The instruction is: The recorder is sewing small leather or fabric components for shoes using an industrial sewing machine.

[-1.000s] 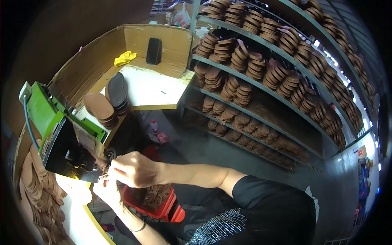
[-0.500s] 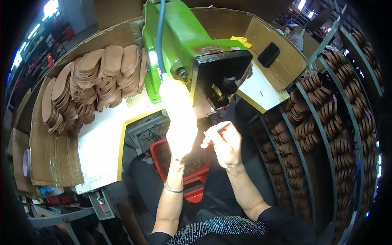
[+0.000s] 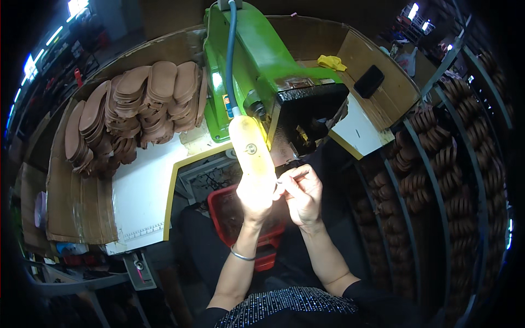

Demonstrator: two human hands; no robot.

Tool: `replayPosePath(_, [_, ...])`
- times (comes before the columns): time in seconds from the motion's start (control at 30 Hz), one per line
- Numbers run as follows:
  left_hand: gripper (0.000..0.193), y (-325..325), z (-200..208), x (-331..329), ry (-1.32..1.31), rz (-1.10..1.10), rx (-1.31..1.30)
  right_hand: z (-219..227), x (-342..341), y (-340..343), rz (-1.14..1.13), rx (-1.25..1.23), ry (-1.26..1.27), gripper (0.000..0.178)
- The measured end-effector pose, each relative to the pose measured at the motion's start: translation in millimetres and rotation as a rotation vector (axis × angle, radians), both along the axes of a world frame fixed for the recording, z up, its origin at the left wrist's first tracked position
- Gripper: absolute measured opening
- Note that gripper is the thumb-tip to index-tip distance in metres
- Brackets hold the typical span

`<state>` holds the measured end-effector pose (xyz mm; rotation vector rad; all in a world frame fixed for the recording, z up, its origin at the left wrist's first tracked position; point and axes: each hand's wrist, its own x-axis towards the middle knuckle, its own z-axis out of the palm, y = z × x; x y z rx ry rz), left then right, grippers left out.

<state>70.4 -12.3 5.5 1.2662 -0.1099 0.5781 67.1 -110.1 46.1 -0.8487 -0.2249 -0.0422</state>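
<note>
My left hand (image 3: pixel 256 201) is just below a yellow work lamp (image 3: pixel 251 145), washed out by its glare. It looks closed, but whatever it may hold is lost in the brightness. Touching or almost touching it, my right hand (image 3: pixel 302 195) has thumb and fingers pinched together. Something small and dark shows at those fingertips, too small to name. Both hands are in front of a green machine (image 3: pixel 268 46) with a black block-shaped head (image 3: pixel 311 101). Beneath them is a red bin (image 3: pixel 217 210) with scraps in it.
Brown sole-shaped pieces (image 3: pixel 131 95) stand in stacks on the white table (image 3: pixel 142 188) at left, walled by cardboard (image 3: pixel 82 210). A yellow cloth (image 3: pixel 331 63) and a black phone-like object (image 3: pixel 369 81) are at right. Racks (image 3: pixel 426 169) full of similar brown pieces rise beside me.
My right hand has come in against my left. The slim pen-like thing seen in it before is no longer clear. The whole view has shifted slightly, and the lamp's glare is weaker.
</note>
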Motion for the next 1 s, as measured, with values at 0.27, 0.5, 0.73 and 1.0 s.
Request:
replayPosePath(0.27, [0.01, 3, 2, 2, -0.022, 0.02, 0.114, 1, 3, -1, 0.001, -0.03, 0.012, 0.008])
replayPosePath(0.5, [0.011, 1, 8, 2, 0.015, 0.005, 0.007, 9, 3, -1, -0.056, -0.166, -0.045, 0.008])
replayPosePath(0.73, [0.012, 3, 8, 0, 0.046, -0.059, -0.079, 12, 0, 4, -0.265, -0.482, -0.211, 0.006])
replayPosePath(1.0, [0.004, 4, 15, 0, 0.105, -0.054, -0.056, 24, -6, 8, -0.189, -0.51, -0.122, 0.007])
